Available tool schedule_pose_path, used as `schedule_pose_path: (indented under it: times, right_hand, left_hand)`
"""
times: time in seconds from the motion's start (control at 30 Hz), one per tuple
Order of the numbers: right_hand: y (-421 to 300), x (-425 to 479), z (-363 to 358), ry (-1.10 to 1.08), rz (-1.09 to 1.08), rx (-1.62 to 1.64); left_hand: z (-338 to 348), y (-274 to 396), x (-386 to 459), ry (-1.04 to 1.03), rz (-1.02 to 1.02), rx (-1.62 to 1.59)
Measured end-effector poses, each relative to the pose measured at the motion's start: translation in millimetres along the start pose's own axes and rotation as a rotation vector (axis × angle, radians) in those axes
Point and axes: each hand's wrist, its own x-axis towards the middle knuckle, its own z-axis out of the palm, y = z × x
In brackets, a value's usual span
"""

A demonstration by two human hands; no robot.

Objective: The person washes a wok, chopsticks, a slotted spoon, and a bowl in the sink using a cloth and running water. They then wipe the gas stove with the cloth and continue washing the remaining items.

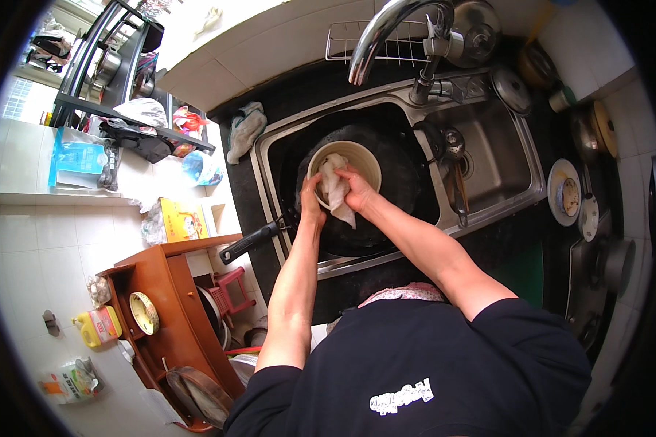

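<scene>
A cream-coloured round bowl (367, 158) is held over a large dark wok (350, 243) that sits in the left basin of a steel sink. My left hand (312, 199) grips the bowl's near left side, thumb over the rim. With my right hand (356, 188) I hold a whitish cloth (336, 191), partly inside the bowl and hanging over its near rim. The wok's black handle (254, 239) sticks out over the sink's left edge. Dark water seems to lie in the wok.
A chrome faucet (380, 33) arches above the sink. Ladles (452, 143) and chopsticks lie in the right basin (497, 147). Another cloth (247, 133) rests on the dark counter at the left. Plates (556, 210), pots and lids line the right side. A wooden cabinet (180, 306) stands at left.
</scene>
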Motion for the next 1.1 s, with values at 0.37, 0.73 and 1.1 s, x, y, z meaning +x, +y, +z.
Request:
schedule_pose_path:
  times: [0.37,0.73,1.1]
  right_hand:
    - [-106,-79,18,-0.118,-0.371,-0.357]
    - [-86,-43,-50,0.296,-0.446,-1.987]
    - [-102,-9,-65,-0.008,-0.283,-1.258]
  left_hand:
    - [-12,-9,-44,0.163,1.105,1.457]
    - [27,-4,-46,-0.327,0.711,1.832]
    - [42,58,-53,-0.274,0.159,0.254]
